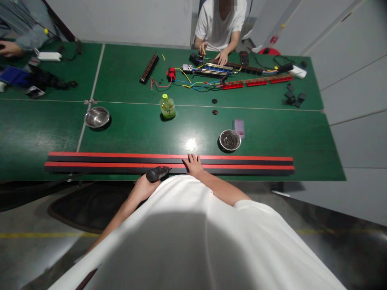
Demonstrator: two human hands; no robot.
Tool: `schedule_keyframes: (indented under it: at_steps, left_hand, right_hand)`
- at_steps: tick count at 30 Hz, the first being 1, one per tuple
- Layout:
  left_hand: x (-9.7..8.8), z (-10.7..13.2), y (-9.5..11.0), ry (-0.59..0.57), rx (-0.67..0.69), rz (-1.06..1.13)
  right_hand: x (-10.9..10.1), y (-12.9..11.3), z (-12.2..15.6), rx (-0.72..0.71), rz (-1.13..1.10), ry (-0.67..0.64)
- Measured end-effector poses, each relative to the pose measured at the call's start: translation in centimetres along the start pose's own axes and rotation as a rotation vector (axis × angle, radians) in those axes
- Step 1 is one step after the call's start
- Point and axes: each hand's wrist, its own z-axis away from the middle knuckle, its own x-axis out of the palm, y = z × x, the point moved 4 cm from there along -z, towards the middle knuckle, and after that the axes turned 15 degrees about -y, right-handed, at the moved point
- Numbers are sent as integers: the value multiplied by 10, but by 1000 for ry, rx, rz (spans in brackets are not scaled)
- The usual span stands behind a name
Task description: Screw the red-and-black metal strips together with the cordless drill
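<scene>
Shirt front: the wearer's white shirt [187,225] fills the nearest part of the view, against the bench's [130,133] near edge.
Left hand [144,187]: closed round a black power screwdriver [157,173]; most of its fingers are hidden.
Screwdriver: lies level, nose pointing right, beside the near bar; whether its tip touches the bar I cannot tell.
Right hand [194,164]: palm down, fingers spread across both bars, fingertips on the far one.
Bars: two long red-and-black bars, the near bar [105,165] and the far bar [105,156], lie side by side along the bench's near edge.
Bowl of bits: past the bars, right of the right hand, a metal bowl [220,141] holds small dark pieces; a blurred purple patch [239,127] adjoins it.
Other bowl: a shiny steel bowl [97,116] stands at left, by the bench seam.
Drink: a green-capped bottle [167,108] stands upright near the middle.
Discs: two small dark discs [214,101] lie right of the bottle.
Blocks: black blocks [294,98] lie scattered at right.
Wiring: coloured wires [195,83], a red plug [171,74] and red strips [256,82] spread across the far half.
Co-worker opposite: both hands [222,58] are on the wired parts.
Far left: another person's hand [10,48] is near a white box [49,56].
</scene>
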Motion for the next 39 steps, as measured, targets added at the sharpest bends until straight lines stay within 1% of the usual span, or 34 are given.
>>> schedule_keyframes:
  at_steps: [6,11,17,20,24,27,30,32,35,39]
  left_hand:
    - [-2,2,-9,2,-33,-13]
    - [-1,1,-9,9,-42,-5]
    - [-1,0,-10,15,-79,-73]
    - [0,-3,-6,0,-93,-123]
    - [-2,-15,9,-26,-79,-186]
    - [-5,-24,17,-49,-96,-205]
    - [-7,-28,19,-113,-131,-172]
    - [-7,-28,18,-130,-158,-152]
    - [-6,-26,18,-106,-185,-121]
    - [2,-23,18,-65,-193,-72]
  right_hand:
    - [-2,-1,3,-9,-18,10]
    - [-1,-1,2,0,-8,5]
    - [-2,-1,3,-9,-17,4]
    - [-1,0,3,-6,-19,3]
    - [1,-2,3,-6,-23,12]
    - [3,-3,3,4,-18,10]
    - [4,-4,5,3,-14,15]
    - [4,-3,7,-9,-18,17]
    - [3,-3,9,-34,-24,6]
    - [3,0,8,-60,-33,-7]
